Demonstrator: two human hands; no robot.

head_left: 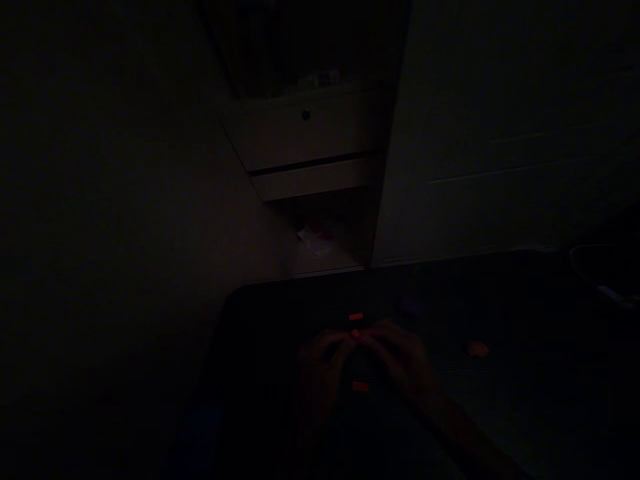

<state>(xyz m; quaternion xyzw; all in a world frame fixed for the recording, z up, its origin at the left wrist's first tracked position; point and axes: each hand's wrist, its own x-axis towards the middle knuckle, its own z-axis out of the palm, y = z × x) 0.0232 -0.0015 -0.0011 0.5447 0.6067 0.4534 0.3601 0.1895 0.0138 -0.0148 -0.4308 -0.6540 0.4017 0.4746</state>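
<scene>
The scene is very dark. My left hand [323, 363] and my right hand [400, 357] meet over a dark table [500, 400], fingers curled toward each other. Their fingertips pinch a small red piece [356, 335] between them. A second small red piece [356, 316] lies just beyond the hands, and a third [360, 386] lies on the table below them, between the wrists. What the pieces are is too dim to make out.
An orange-red blob [477, 349] rests on the table to the right. A pale cabinet with a knobbed drawer [306, 130] stands beyond the table. Some white and red litter [316, 238] lies on the floor under it. A dark rounded object [605, 270] sits far right.
</scene>
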